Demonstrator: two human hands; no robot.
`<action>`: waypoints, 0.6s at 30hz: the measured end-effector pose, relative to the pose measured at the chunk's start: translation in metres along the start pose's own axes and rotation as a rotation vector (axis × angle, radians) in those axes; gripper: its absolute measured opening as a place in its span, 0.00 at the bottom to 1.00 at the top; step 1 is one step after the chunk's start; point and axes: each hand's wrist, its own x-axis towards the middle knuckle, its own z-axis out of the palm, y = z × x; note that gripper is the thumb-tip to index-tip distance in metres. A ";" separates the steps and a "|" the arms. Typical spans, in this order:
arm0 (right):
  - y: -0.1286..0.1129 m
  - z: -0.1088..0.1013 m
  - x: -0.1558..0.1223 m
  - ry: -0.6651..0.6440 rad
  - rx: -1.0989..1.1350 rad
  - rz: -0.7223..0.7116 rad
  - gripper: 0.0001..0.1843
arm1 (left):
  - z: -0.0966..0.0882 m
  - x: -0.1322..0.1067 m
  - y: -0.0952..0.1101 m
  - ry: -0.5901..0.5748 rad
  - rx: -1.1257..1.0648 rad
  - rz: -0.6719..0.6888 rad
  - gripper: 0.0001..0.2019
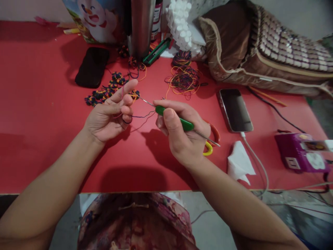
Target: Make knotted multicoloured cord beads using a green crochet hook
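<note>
My right hand [180, 130] grips a crochet hook [186, 124] by its green handle. Its thin metal shaft points left, and a second metal end sticks out behind my palm. Multicoloured yarn [142, 116] runs from the hook side to my left hand [109, 116], which holds it with curled fingers while the index finger stands raised. At the shaft's tip, by the left fingertips, is a bit of dark and orange crochet work [134, 93]. A strip of knotted crochet [100, 95] lies behind the left hand. Loose yarn [183, 80] is heaped beyond the right hand.
Scissors with red and yellow handles [208, 148] lie partly under my right wrist. A charging phone [235, 110], crumpled tissue [239, 163] and purple box [299, 151] are at right. A black phone [92, 67], metal flask [142, 27] and brown cushion [234, 38] stand farther back.
</note>
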 end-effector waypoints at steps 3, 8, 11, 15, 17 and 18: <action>-0.001 0.000 0.001 0.004 0.020 0.002 0.14 | 0.004 -0.001 0.000 0.010 -0.069 -0.014 0.29; -0.001 0.001 0.001 0.001 0.079 0.015 0.13 | 0.017 -0.001 0.002 0.043 -0.170 -0.029 0.26; -0.001 -0.001 0.001 0.001 0.067 0.044 0.14 | 0.021 0.000 0.004 0.089 -0.203 -0.042 0.30; -0.001 -0.002 0.001 0.004 0.075 0.068 0.14 | 0.020 0.000 0.003 0.089 -0.199 -0.030 0.32; -0.001 -0.002 0.002 0.001 0.121 0.073 0.13 | 0.017 0.000 0.002 0.068 -0.142 -0.017 0.29; -0.001 -0.002 0.003 0.001 0.153 0.080 0.12 | 0.015 0.000 0.001 0.059 -0.115 -0.015 0.27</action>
